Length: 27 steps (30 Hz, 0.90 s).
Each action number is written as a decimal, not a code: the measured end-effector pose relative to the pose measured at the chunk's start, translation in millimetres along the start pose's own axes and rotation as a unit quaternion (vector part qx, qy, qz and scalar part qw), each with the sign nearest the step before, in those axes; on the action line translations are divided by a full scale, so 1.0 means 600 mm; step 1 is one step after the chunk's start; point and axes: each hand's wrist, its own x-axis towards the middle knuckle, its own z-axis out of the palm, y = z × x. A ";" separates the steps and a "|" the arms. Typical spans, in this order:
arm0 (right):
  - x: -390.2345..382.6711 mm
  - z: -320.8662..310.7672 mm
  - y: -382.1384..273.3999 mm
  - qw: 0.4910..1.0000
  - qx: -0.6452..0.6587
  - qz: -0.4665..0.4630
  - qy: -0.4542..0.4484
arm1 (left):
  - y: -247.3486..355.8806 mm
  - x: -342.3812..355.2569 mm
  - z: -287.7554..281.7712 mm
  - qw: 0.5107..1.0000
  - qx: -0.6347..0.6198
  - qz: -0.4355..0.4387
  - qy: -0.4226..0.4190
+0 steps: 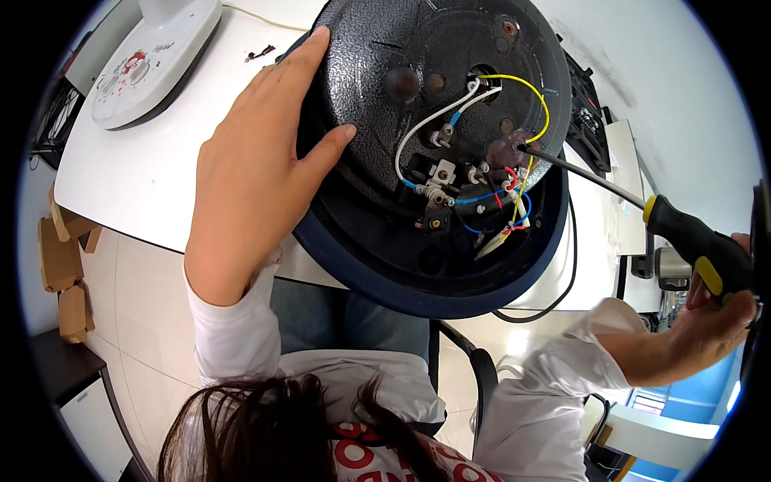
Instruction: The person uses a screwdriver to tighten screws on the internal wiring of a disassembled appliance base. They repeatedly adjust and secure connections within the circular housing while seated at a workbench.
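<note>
A round black speckled metal body (369, 56), part of an opened electric appliance, is tilted inside a dark blue housing (401, 304). My left hand (249, 165) lies along its left edge, fingers stretched and thumb apart on the metal. At the right, my right hand (719, 321) is closed around the black-and-yellow handle of a screwdriver (699, 241). Its shaft reaches left, and the tip meets the metal near a brownish patch (507, 151). A yellow wire (544, 100) arcs past there. White, blue and red wires run to a small terminal assembly (438, 197) lower down.
The appliance rests on a white table (128, 177). A white appliance base (152, 72) stands at the far left, with small dark parts (259, 54) nearby. Behind the housing lies a black tool case (590, 120). A black cable (569, 273) hangs at the right.
</note>
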 end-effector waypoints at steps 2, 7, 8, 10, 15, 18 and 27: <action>0.011 -0.015 -0.005 0.988 0.114 -0.047 -0.096 | 0.000 0.000 -0.001 1.000 0.007 0.003 0.003; 0.047 -0.037 0.004 0.964 0.117 -0.134 -0.200 | 0.004 0.000 -0.001 1.000 0.004 0.007 0.004; 0.053 -0.046 0.017 0.956 0.118 -0.156 -0.218 | 0.004 0.000 0.000 1.000 0.001 0.010 0.006; 0.059 -0.108 -0.005 0.924 -0.158 -0.132 -0.322 | -0.003 -0.003 0.001 0.999 0.018 0.020 0.035; 0.067 -0.098 -0.041 0.867 -0.100 -0.209 -0.442 | -0.001 0.003 0.014 0.997 0.019 0.051 0.050; 0.066 -0.092 -0.056 0.867 -0.124 -0.199 -0.441 | 0.006 0.010 0.016 0.977 0.167 0.079 0.106; 0.086 -0.079 -0.051 0.874 -0.025 -0.206 -0.439 | 0.187 0.099 -0.006 0.864 -0.256 0.353 -0.252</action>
